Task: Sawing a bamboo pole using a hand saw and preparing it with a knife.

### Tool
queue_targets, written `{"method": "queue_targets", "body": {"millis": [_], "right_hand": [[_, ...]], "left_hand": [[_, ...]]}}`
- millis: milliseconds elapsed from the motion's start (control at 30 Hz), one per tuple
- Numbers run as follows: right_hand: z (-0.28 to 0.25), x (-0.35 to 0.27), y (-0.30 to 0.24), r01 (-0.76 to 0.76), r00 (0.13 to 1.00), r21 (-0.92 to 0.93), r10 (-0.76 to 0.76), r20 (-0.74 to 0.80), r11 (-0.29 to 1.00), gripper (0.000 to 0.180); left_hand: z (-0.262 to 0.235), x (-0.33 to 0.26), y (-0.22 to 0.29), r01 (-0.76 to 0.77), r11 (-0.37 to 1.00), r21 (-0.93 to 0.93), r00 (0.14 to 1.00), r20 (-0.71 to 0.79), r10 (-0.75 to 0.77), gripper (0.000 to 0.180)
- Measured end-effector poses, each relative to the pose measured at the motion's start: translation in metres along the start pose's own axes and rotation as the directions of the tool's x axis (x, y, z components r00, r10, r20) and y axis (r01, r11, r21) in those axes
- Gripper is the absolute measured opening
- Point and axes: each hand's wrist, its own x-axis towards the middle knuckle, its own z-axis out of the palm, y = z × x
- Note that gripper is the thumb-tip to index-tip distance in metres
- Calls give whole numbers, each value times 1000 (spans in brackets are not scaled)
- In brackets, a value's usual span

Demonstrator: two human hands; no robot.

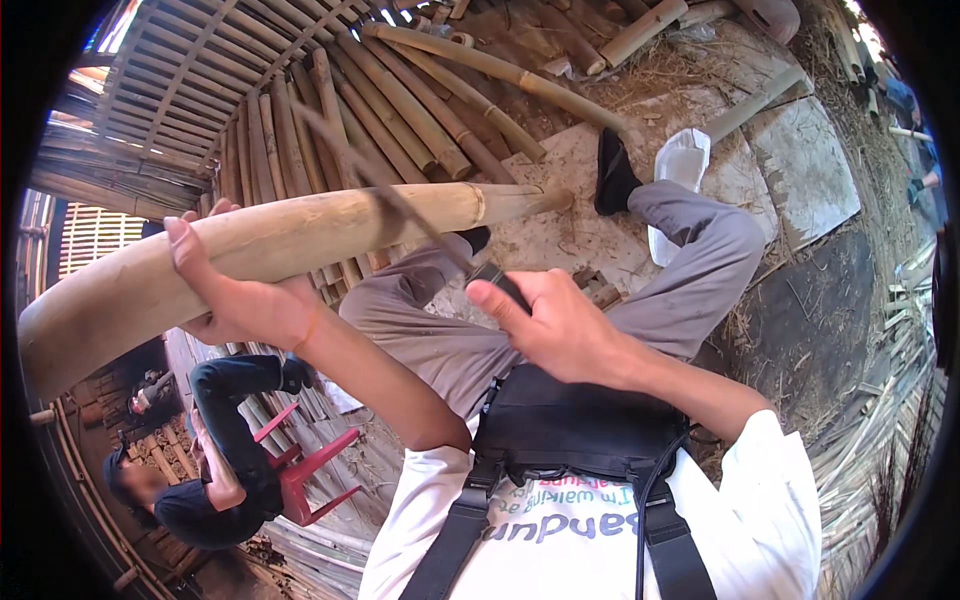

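A thick, pale bamboo pole [330, 222] slants across in front of me, its near end large at the left and its far end resting toward the ground. My left hand [245, 295] supports it from below, with the thumb up along its side and some fingertips showing behind. In my right hand [560, 325] is the dark handle of a long-bladed knife [425, 228]. Its thin blade points up and left, crossing in front of the pole in this view; motion blurs it, and I cannot tell whether it touches the bamboo.
Several bamboo poles [400, 120] lean and lie along the slatted wall [200, 60]. Pale boards [800, 170] and dry shavings cover the ground by my feet. At the lower left another person [215, 500] sits on a red plastic stool [305, 470]. Split strips [900, 400] are heaped at the right.
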Motion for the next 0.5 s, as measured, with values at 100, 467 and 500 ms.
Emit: {"method": "queue_targets", "body": {"millis": [100, 467, 500], "right_hand": [[-2, -2, 16, -13, 999, -71, 15, 31, 997, 59], [-33, -7, 159, -476, 851, 243, 513, -116, 845, 59], [-35, -5, 154, -454, 871, 221, 482, -95, 863, 59]], "left_hand": [[-5, 2, 0, 6, 995, -99, 1000, 24, -3, 33], [-23, -8, -17, -8, 947, -320, 977, 200, 76, 78], [-22, -11, -36, 87, 925, -371, 946, 321, 39, 91]]}}
